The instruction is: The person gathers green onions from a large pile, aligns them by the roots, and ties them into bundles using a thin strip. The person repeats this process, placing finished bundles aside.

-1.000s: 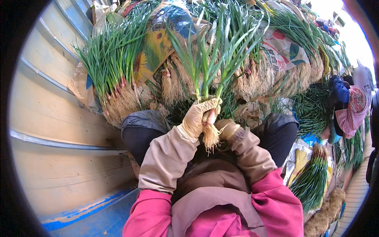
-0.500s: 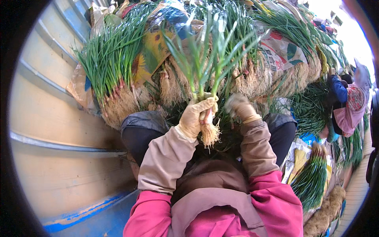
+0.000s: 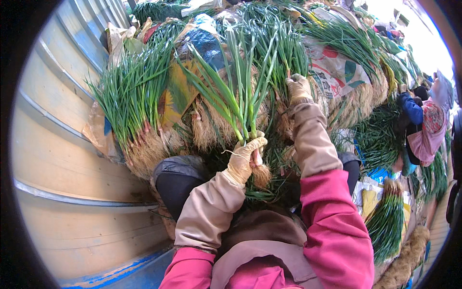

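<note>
Apron (image 3: 262, 229): brown, between pink sleeves (image 3: 337, 216).
Left hand (image 3: 245, 156): gloved, closed firmly around the pale lower stems of 1 onion bunch (image 3: 244, 108).
Onion bunch position: ahead of the apron, between the 2 knees, leaves fanning upward, roots hanging below the fist.
Right hand (image 3: 299, 89): gloved, stretched farther out to the lower stems of the onion heap (image 3: 332, 36); fingers curled, though I cannot tell whether they grip anything.
Onion heap edge: roots toward the wearer, sunflower-printed sack (image 3: 175, 101) showing between bundles.
Co-worker (image 3: 428, 123): off right, in pink and blue.
</note>
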A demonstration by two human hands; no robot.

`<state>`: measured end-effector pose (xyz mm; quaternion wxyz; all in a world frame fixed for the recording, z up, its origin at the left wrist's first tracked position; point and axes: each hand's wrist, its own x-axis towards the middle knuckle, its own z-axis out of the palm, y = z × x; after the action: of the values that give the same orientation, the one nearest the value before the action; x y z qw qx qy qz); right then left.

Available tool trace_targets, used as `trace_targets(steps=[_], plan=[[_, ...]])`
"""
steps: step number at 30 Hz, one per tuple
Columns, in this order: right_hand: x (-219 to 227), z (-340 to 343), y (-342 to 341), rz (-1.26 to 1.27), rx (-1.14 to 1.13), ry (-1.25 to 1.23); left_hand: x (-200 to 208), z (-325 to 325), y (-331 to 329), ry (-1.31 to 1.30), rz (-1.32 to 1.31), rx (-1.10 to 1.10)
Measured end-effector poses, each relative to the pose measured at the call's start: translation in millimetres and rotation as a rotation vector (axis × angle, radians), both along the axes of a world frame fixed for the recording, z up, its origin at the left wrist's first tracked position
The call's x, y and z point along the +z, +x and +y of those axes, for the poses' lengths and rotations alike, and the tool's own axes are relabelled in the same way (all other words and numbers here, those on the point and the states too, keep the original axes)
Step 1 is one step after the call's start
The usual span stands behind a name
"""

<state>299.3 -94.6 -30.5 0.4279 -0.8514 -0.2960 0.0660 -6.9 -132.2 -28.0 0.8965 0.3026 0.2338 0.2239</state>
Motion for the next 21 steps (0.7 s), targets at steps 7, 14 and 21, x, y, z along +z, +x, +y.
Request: trace_targets(steps=[7, 14, 21], plan=[[-9, -99, -150, 0.234, 0.324, 0.469, -6, 8, 7, 0.034, -0.010, 0.036], [-51, -144, -171, 0.099, 0.546, -0.075, -17, 3, 7, 0.075, 0.086, -0.033], [-31, -108, -192, 0.938, 0.320, 0.534, -13, -6, -8, 0.320, 0.090, -0.029]])
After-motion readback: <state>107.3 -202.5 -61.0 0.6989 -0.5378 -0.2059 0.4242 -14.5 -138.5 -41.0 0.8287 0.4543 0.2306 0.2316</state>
